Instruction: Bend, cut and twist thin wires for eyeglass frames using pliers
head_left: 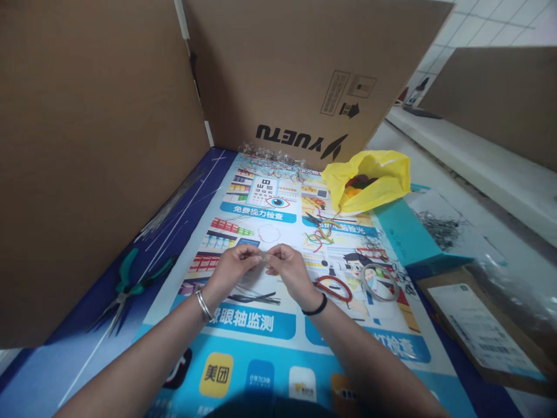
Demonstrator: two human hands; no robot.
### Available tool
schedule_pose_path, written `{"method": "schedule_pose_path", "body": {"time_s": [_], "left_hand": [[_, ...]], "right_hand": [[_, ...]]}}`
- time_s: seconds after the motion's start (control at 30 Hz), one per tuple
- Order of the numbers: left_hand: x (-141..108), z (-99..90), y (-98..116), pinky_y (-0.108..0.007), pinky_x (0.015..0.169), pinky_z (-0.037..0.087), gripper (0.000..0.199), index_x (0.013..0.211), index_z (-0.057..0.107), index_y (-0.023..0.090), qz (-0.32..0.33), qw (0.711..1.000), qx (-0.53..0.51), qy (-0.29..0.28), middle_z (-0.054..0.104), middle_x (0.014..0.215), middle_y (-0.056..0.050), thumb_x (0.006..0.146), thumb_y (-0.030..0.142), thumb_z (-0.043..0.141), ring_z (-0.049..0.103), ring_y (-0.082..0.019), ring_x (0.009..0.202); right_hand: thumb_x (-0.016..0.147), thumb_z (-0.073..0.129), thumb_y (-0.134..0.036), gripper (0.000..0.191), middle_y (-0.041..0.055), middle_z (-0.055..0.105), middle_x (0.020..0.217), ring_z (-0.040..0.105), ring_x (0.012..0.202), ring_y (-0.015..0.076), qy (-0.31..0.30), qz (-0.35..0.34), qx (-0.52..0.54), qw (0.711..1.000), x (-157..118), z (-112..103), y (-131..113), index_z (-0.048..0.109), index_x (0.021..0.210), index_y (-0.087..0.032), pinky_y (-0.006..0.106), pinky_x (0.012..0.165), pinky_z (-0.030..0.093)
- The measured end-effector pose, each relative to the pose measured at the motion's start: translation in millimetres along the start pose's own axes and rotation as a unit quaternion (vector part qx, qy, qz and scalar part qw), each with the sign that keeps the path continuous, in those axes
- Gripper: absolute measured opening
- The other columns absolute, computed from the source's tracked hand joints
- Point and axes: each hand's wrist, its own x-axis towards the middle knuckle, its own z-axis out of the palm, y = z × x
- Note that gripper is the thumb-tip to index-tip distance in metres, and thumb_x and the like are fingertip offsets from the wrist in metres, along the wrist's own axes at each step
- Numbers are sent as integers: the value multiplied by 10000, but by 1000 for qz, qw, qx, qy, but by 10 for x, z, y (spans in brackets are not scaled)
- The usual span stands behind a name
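Note:
My left hand (237,264) and my right hand (287,267) meet over the printed sheet, thumbs and forefingers pinched together. Between the fingertips is a small, pale, thin piece (263,255), too small to make out fully. Just above the fingers shows a fine wire loop (270,233), which seems to run into the pinch. Under my hands lie several dark thin strips (255,298). To the right of my right hand are a red ring-shaped thing (334,288) and a grey ring (379,283), like a roll of tape.
Teal-handled pliers (130,287) lie at left, near loose thin wires (172,203). A yellow bag (383,180) holds dark and orange material; coloured threads (322,232) lie before it. Cardboard walls (282,75) enclose the back and left. A labelled package (483,331) sits at right.

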Motion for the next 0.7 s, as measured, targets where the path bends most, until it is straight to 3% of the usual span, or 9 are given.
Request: {"method": "schedule_pose_path", "body": {"time_s": [0.37,0.7], "left_hand": [[-23,71,-35,-221,554,384,135,676,586,158,31,999,23,7,568,597,14,679,287,625,507,-112,568],[-56,78,4,-217,529,362,119,654,570,160,36,997,51,34,555,576,19,671,271,608,483,-107,538]], "right_hand": [[644,565,-232,58,-50,522,577,502,482,89,41,-17,-13,999,-24,72,26,547,660,-180,221,464,491],[651,531,-210,33,-51,511,563,499,484,93,31,-35,-42,998,-25,84,26,528,665,-180,226,474,485]]}}
